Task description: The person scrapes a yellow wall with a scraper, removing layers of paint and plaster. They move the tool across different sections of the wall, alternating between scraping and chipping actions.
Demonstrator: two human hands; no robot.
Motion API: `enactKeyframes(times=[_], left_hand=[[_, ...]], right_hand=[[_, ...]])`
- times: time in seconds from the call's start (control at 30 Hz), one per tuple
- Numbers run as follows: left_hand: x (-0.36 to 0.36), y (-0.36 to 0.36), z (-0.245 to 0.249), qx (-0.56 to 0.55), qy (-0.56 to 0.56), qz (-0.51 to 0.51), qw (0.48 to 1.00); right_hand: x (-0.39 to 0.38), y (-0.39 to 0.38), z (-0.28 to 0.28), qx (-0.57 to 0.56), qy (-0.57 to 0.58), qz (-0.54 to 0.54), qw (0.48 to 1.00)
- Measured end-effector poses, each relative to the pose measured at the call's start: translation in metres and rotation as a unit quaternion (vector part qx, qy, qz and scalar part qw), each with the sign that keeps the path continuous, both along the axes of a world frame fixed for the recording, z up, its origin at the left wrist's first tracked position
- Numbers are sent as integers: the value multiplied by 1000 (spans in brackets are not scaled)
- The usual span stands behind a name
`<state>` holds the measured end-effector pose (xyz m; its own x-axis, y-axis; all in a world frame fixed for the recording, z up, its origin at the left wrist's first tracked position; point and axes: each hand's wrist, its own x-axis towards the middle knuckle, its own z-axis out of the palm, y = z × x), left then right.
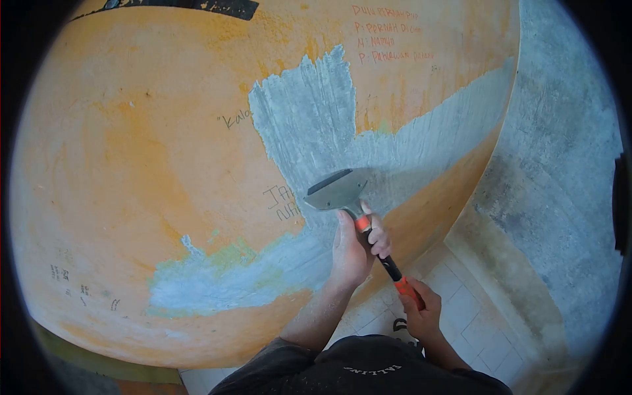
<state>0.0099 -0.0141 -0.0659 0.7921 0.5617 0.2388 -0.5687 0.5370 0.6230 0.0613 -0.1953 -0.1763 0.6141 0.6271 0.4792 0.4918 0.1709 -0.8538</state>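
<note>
A long-handled paint scraper (339, 191) with a wide grey head and a black and orange handle slants across the middle of the view. My left hand (355, 247) is wrapped round the handle just below the head, thumb up along the neck. Lower down, the orange grip (409, 294) at the handle's end is closed in my right hand (422, 308). The scraper's blade edge overlaps the bare grey patch (306, 112) of an orange painted wall (131, 164). Ragged paint edges surround that patch.
Grey bands run low along the wall, left and right. Handwriting (388, 33) marks the paint in places. A black strip (227, 8) is at the top. A grey wall (559, 164) stands to the right, and pale floor tiles (477, 309) lie below.
</note>
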Motion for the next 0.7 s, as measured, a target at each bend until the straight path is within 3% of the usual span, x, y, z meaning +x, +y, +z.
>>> enactKeyframes(times=[0.1,0.33,0.7], left_hand=[[6,3,13,14,-16,-32,999],[17,7,35,5,-105,-103,989],[18,5,50,-25,-130,-122,984]], right_hand=[[1,2,18,54,-83,-38,994],[6,-5,65,34,-73,-47,996],[8,-9,86,24,-129,-66,989]])
